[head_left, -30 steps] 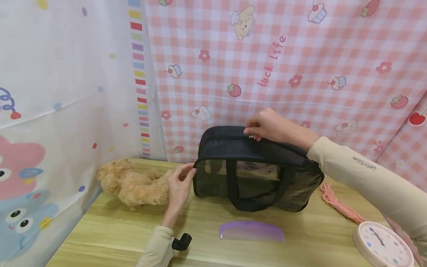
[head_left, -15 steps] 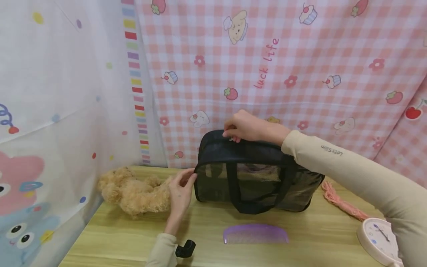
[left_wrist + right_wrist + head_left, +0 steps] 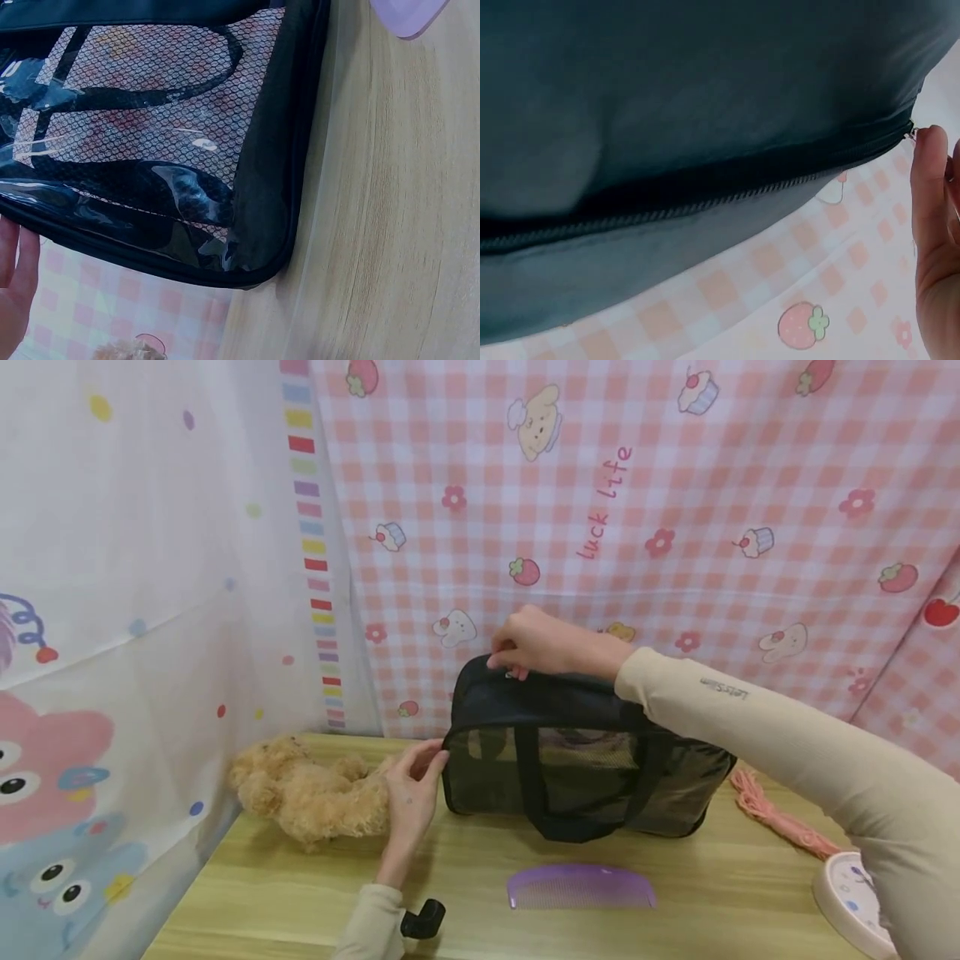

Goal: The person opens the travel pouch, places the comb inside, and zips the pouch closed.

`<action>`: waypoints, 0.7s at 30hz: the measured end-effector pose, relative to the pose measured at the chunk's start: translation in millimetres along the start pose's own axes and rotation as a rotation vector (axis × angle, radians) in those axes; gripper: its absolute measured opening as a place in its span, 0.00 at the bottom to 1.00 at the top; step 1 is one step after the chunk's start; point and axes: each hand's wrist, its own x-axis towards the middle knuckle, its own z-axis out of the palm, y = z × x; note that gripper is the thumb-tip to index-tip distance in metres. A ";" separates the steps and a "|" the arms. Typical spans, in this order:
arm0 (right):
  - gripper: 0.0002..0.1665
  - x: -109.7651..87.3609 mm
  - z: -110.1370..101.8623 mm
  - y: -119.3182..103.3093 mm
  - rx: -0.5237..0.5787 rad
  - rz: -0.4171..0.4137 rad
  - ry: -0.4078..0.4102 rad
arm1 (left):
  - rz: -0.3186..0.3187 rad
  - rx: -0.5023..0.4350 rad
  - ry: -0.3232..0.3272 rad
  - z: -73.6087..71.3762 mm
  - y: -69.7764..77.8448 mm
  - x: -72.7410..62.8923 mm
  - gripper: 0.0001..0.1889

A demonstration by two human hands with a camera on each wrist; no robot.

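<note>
A black bag (image 3: 480,785) with see-through mesh sides and dark strap handles stands upright on the wooden table. My left hand (image 3: 411,793) pinches its left end edge between thumb and fingers; in the left wrist view only part of that hand shows at the rim. On top of the bag, near its left end, my right hand (image 3: 542,643) pinches the small metal zipper pull (image 3: 910,133). Behind the pull, the right wrist view shows the zipper teeth (image 3: 705,204) parted along a dark gap. Much of the bag's top is hidden by the right forearm.
A fluffy tan plush toy (image 3: 315,797) lies left of the bag, beside the left hand. In front is a purple comb (image 3: 581,885). At right lie a bundle of pink cord (image 3: 780,818) and a round clock (image 3: 836,893), partly covered by the right sleeve.
My right hand has slid left along the bag's top with the zipper pull. The left hand has kept its hold on the bag's end. The forearm now covers more of the clock.
</note>
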 end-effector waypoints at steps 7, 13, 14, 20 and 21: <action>0.11 18.1 9.3 -8.6 -0.009 -0.035 -0.019 | -0.035 -0.007 0.006 -0.5 -2.3 -1.5 0.08; 0.11 18.9 7.8 -10.8 -0.013 -0.024 -0.030 | 0.000 -0.008 -0.002 -0.8 -4.1 -0.5 0.08; 0.11 18.0 7.3 -10.8 -0.009 -0.027 -0.029 | 0.006 -0.006 -0.002 -1.0 -4.1 -0.5 0.08; 0.12 10.8 3.5 -10.8 -0.029 -0.086 -0.012 | 0.016 -0.012 -0.017 -0.7 -2.6 -0.2 0.08; 0.12 9.5 2.6 -10.8 -0.041 -0.100 -0.007 | 0.015 -0.012 -0.021 -0.5 -2.2 -0.2 0.08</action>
